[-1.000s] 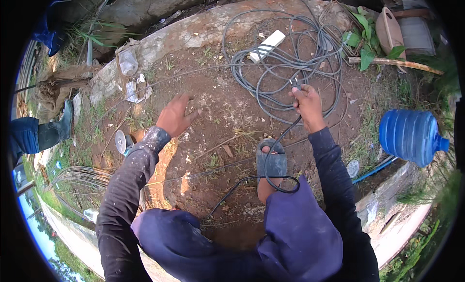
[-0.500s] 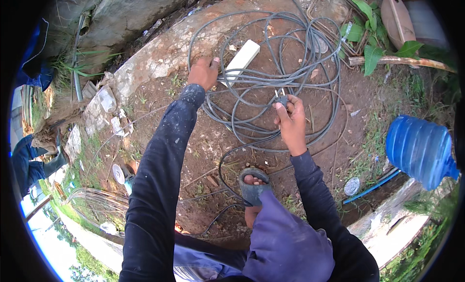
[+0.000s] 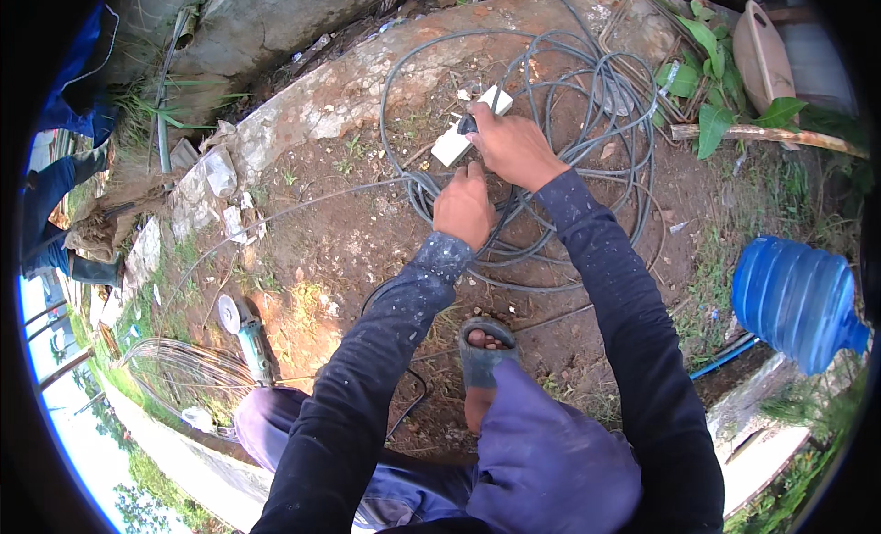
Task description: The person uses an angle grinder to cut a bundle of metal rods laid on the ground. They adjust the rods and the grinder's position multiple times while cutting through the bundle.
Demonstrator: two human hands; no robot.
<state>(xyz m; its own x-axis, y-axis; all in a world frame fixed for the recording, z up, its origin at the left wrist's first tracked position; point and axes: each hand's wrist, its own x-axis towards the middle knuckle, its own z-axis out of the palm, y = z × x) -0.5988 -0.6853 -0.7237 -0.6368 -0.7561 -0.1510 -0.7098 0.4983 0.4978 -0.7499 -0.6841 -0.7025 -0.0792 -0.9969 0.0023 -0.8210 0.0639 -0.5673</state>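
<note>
bare dirt, both hands (left hand (image 3: 464,206), right hand (image 3: 514,147)) at white socket block (image 3: 453,145)

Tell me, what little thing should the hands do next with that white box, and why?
Probably the right hand should press its dark plug fully into the white power strip. That hand already rests on the strip with the plug at its top, and the left hand sits just below beside the coiled grey cable, placed to steady it.
</note>
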